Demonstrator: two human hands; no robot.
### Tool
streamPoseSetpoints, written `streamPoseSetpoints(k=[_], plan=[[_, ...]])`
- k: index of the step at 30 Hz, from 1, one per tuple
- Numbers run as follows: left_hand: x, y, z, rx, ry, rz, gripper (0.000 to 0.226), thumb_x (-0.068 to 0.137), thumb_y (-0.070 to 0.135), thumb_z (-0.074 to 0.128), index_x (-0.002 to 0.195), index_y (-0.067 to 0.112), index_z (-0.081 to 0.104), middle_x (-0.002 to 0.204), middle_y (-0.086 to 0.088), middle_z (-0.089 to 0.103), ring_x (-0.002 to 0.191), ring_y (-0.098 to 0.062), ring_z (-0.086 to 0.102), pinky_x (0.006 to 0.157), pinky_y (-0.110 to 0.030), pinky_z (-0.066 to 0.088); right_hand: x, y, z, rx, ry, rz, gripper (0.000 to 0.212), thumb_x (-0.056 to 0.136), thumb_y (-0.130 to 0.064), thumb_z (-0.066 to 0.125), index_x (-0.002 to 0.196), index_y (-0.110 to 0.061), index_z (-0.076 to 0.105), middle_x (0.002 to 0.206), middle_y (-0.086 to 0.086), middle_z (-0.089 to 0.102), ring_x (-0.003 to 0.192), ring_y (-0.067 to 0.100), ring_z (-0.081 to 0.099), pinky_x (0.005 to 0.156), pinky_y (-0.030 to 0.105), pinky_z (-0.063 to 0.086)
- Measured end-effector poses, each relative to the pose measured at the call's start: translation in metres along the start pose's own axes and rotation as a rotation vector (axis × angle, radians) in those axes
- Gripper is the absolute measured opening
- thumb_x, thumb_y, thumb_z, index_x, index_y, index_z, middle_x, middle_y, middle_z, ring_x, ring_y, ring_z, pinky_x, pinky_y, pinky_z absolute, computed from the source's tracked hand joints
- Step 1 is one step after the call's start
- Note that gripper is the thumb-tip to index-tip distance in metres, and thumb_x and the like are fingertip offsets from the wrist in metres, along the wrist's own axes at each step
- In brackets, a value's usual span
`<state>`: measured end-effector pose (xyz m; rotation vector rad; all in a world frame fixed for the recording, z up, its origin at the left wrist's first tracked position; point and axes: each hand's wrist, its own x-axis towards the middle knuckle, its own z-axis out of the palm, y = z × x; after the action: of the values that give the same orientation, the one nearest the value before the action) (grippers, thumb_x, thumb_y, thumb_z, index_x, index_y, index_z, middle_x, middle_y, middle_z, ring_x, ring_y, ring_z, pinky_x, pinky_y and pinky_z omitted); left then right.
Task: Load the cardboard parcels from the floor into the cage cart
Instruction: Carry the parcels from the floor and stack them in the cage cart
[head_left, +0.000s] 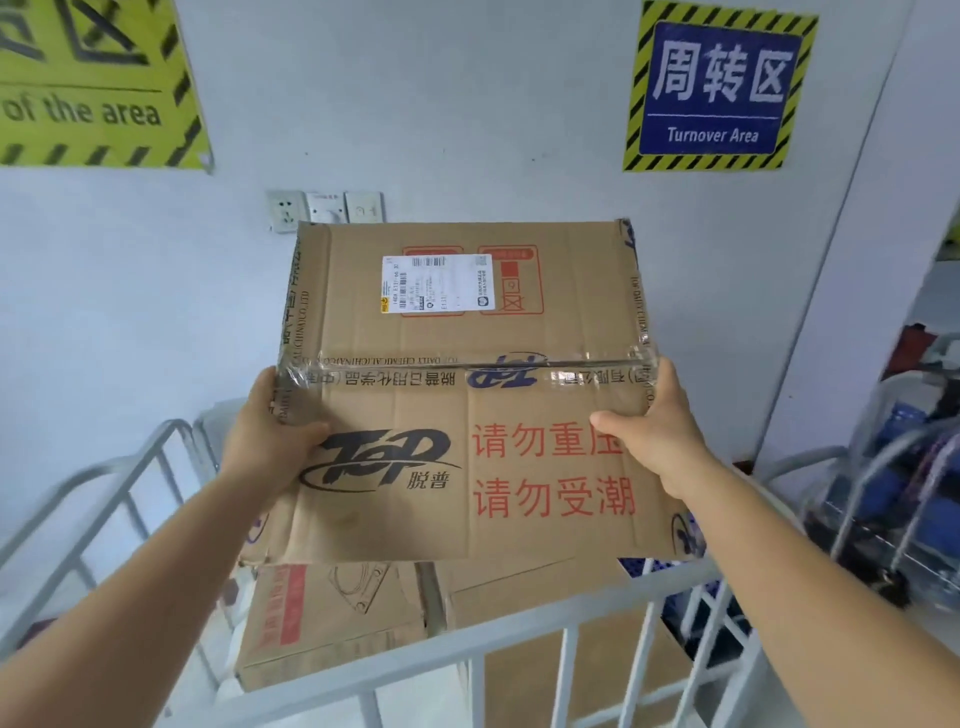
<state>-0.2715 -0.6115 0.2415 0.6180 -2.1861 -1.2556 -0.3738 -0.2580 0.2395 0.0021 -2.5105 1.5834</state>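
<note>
Below | cage cart (395, 660) rail, 2 loaded parcels (332, 623) | hands (270, 436) gripping parcel (467, 395)

- Centre of frame: I see a brown cardboard parcel (467, 374), black "Top" logo, red Chinese print lower right, red-outlined boxes + white label (438, 284) w/ black barcodes up top, clear tape w/ blue logo across the middle.
- Bottom centre: more brown parcels (332, 618), one w/ red strip & thin line drawing.
- Lower frame: cage cart (405, 660) rails pale grey-white.
- Upper right: blue sign (719, 85), white lettering, yellow/black diagonal-stripe border.
- Upper left: yellow sign (98, 83), dark text, same black stripe edge.
- Wall (467, 104) pale grey-blue; white sockets (326, 208) on it.
</note>
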Motion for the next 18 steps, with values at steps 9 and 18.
streamPoseSetpoints(k=[9,18], plan=[[0.047,-0.09,-0.077,0.137,0.068,-0.157,0.077,0.078,0.013,0.073,0.143,0.027,0.035,0.125,-0.007,0.059,0.099,-0.034,0.06,0.08,-0.043,0.054,0.007,-0.023,0.145,-0.047,-0.213,0.063,0.113,0.073,-0.028,0.083,0.154,-0.036,0.005,0.158,-0.001,0.025,0.138,0.027,0.038,0.107,0.051,0.04],[0.079,-0.189,-0.07,0.329,-0.001,-0.453,0.066,0.08,0.01,0.071,0.137,0.015,0.038,0.111,-0.007,0.056,0.095,-0.034,0.06,0.082,-0.045,0.054,0.046,0.024,0.269,-0.204,-0.483,0.223,0.105,0.068,-0.03,0.085,0.15,-0.027,0.02,0.144,0.004,0.046,0.125,0.03,0.051,0.099,0.045,0.044]])
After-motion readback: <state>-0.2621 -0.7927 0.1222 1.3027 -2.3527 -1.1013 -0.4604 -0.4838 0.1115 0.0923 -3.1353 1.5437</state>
